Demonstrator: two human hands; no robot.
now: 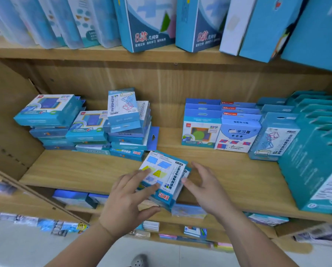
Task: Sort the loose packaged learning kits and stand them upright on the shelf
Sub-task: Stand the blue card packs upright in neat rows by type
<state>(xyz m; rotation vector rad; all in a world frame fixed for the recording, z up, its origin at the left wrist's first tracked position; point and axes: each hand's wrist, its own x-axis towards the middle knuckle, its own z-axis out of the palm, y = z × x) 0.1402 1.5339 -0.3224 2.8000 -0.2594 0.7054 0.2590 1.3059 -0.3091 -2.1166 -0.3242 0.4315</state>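
Kit [162,170] with coloured shapes on its white face lies flat and skewed near the front edge of the middle shelf [74,170], on top of at least one more pack. Your left hand [126,199] has its fingers stretched out on the kit's face, with the thumb spread below its near corner; can't tell if the thumb touches. No closed grip there. Your right hand [205,187] is spread wide just beside the kit's right edge, one fingertip at or very near that edge, holding nothing.

Loose pile [88,130] of blue kits sits at the back left, stacked flat and crooked, with one pack tilted on top. Upright rows [236,132] of kits stand at the back right, faces toward you. Teal boxes [315,170], bigger, stand further right on the same shelf. Tall blue boxes [149,31] lean on the board above. More packs [72,197] lie on the level below your hands, too blurred to read.
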